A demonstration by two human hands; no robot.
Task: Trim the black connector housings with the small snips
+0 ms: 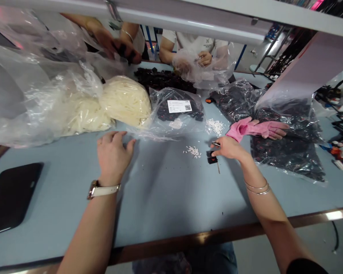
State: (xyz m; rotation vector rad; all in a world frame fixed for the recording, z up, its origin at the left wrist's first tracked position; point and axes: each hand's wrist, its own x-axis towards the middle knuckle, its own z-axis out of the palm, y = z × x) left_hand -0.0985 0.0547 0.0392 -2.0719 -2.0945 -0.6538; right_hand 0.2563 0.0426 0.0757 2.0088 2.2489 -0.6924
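My left hand [113,154] rests on the blue-grey table with its fingers apart and nothing in it, near a bag of cream-coloured parts [127,99]. On the right, my right hand [224,148] pinches a small black part [212,157] against the table; a thin rod sticks out below it. A slim metallic item [216,144] shows at the fingertips of the same hand. Just left of it lies a small pile of white pieces [194,152], and a second white pile [215,127] is behind the hand.
Clear bags of black parts [286,156] lie at the right, with pink gloves [257,128] on them. A labelled bag [177,108] sits mid-table. A black tray-like item [14,194] lies far left. Two people work across the table, below a low white rail [188,21].
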